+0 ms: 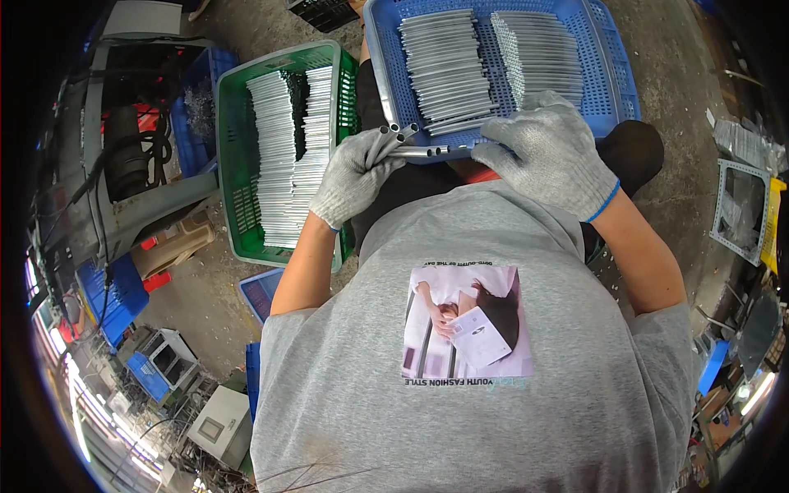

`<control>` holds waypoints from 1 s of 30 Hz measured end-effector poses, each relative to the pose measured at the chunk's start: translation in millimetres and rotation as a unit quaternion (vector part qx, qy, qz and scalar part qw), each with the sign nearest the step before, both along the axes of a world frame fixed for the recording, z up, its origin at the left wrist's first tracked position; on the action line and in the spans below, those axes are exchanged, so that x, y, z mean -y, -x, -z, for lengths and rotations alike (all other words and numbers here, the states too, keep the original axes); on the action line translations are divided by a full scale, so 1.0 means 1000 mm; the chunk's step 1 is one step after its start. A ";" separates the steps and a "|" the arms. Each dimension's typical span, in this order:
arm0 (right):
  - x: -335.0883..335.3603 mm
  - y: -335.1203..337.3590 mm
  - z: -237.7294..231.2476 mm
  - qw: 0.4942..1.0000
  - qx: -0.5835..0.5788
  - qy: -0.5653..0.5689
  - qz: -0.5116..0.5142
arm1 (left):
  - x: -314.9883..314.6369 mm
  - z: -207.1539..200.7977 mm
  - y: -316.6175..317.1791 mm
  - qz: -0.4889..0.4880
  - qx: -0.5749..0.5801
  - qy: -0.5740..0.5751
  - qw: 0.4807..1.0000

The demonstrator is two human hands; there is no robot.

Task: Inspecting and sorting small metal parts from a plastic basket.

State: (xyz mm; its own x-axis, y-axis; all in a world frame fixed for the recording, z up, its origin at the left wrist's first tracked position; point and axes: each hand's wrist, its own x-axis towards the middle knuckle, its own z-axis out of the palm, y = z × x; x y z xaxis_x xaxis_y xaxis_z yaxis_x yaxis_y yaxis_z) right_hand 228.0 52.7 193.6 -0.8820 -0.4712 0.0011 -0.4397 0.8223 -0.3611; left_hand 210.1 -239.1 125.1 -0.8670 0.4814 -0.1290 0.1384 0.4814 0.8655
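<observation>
Left hand (355,177) in a grey knit glove is clamped round a small bundle of thin silver metal tubes (408,141), open ends poking out just past its fingertips; right hand (549,152) lies flat, fingers together over the bundle's other end, grip unclear. Looks mid-sort: next move needs the ends squared up. Long axis runs left-right, level; blue plastic basket (612,78) just beyond the fingers, green plastic crate (238,148) left.

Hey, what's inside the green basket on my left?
The green basket holds rows of thin silver metal tubes stacked along its length, with a dark gap between the rows. The stacks cover the basket's bottom, and your left hand hides its near corner.
</observation>
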 end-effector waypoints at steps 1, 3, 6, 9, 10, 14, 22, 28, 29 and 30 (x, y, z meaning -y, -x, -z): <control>0.001 0.000 0.001 1.000 -0.011 0.005 -0.006 | 0.001 -0.002 -0.001 0.012 -0.027 0.004 1.000; 0.002 0.002 0.003 1.000 -0.021 0.002 -0.005 | 0.004 -0.006 -0.005 0.024 -0.066 0.032 0.997; 0.003 0.001 0.004 1.000 -0.001 0.007 0.004 | 0.002 -0.004 -0.005 0.009 -0.044 -0.007 0.999; 0.005 -0.004 0.003 0.999 0.040 -0.016 0.009 | 0.001 -0.002 -0.007 -0.002 -0.077 0.006 0.997; 0.005 -0.005 0.002 0.998 0.055 -0.025 0.010 | -0.001 -0.002 -0.008 -0.014 -0.099 0.015 0.995; 0.005 -0.008 0.000 0.997 0.080 -0.001 0.012 | -0.008 -0.012 -0.012 -0.024 -0.176 0.084 0.980; 0.003 -0.005 0.006 0.995 0.071 0.041 0.059 | -0.011 -0.029 -0.007 0.015 -0.238 0.111 0.965; 0.005 -0.009 0.007 0.992 0.119 0.020 0.035 | -0.013 -0.024 -0.010 0.000 -0.243 0.109 0.964; 0.004 -0.009 0.006 0.992 0.111 0.038 0.035 | -0.014 -0.025 -0.010 0.000 -0.245 0.113 0.963; 0.002 -0.008 0.005 0.990 0.125 0.047 0.043 | -0.014 -0.025 -0.011 0.000 -0.247 0.114 0.962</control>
